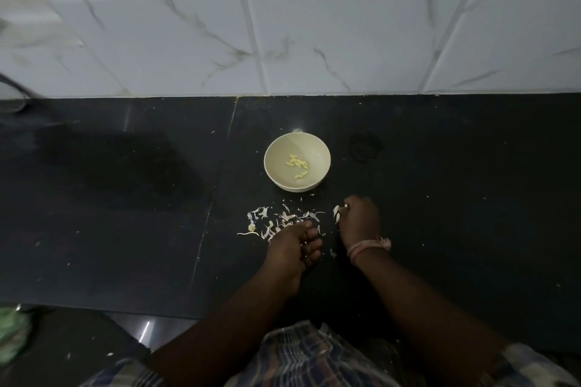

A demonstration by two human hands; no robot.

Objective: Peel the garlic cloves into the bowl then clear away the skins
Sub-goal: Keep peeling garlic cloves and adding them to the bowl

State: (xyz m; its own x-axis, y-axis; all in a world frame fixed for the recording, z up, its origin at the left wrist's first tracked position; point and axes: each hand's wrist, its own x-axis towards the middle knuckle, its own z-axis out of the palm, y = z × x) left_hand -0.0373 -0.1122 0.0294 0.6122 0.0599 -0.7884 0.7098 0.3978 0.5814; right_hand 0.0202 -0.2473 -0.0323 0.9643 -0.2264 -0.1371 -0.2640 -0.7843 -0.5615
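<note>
Several peeled cloves (297, 164) lie in our bowl (320, 148) on the far tabletop (125, 198), while near it our left hand (294, 247), fingers loosely curled, touches the scattered skins (283, 218) and our right hand (358, 218) grips more skins.

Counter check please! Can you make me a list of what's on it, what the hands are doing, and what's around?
Surface: dark counter, speckled with small white flecks.
Job's things: cream bowl holding a few peeled garlic cloves; garlic skins scattered in front of the bowl.
Clutter: faint dark ring-shaped thing right of the bowl, too dim to identify.
Hands: left hand rests at the skins, fingers loosely curled; right hand grips pale skins or garlic.
Cables: nothing seen.
Surroundings: white marbled wall tiles behind; something green at lower left, blurred.
</note>
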